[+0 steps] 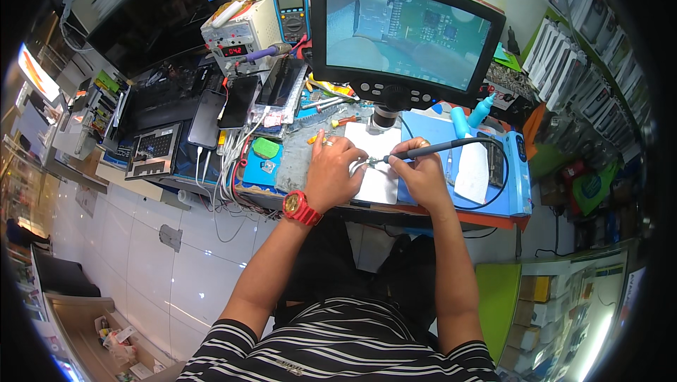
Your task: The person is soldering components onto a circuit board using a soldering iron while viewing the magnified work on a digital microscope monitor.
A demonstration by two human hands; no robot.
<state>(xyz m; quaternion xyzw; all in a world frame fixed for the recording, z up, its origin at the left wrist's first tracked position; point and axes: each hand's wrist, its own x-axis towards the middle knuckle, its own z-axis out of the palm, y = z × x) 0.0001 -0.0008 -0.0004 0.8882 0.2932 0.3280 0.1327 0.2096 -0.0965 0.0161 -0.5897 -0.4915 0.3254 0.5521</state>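
Note:
My right hand (423,174) grips a dark soldering iron (431,148) like a pen, its tip pointing left and its cord looping away to the right. My left hand (337,170), with a red watch on the wrist, pinches a small circuit board (370,161), mostly hidden by the fingers, with a pale wire loop beside it. Both hands meet over a white sheet (384,188), below the microscope lens (384,120). On the microscope screen (405,33) a green board with dark chips and a row of contacts appears enlarged, with blurred shapes across it.
Phones (240,100), white cables (233,146) and a power supply (236,37) crowd the left side. A multimeter (291,15) stands behind. On the right, a blue mat (419,128) carries teal bottles (479,111) and a white piece (472,174). A green sponge (266,147) lies left.

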